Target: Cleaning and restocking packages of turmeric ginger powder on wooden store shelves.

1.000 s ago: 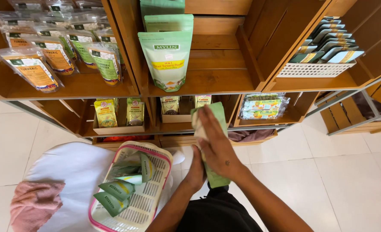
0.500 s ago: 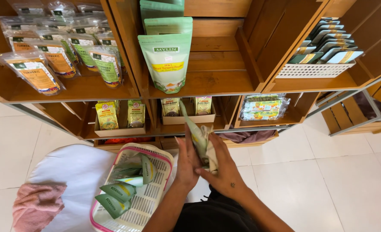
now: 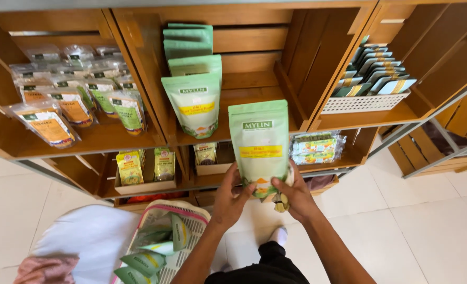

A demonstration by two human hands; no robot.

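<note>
I hold a light green stand-up pouch [image 3: 259,142] upright in front of the wooden shelf, its front facing me. My left hand [image 3: 233,195] grips its lower left corner and my right hand [image 3: 292,193] grips its lower right corner. Directly behind it, on the middle shelf board [image 3: 138,138], stands a row of matching green pouches [image 3: 193,102], one behind another. Below my left arm sits a white and pink basket [image 3: 166,214] with several more green pouches [image 3: 154,255] lying in it.
Clear packets of spices [image 3: 70,108] fill the left shelf. A white tray of flat packets [image 3: 373,84] sits at upper right. Yellow boxes [image 3: 144,167] and a wrapped bundle [image 3: 313,148] occupy the lower shelf. A white cloth [image 3: 81,239] lies by the basket on the tiled floor [image 3: 428,221].
The pouch was edge-on and low between my hands. It has been turned to face me and raised upright toward the middle shelf, both hands now at its bottom corners.
</note>
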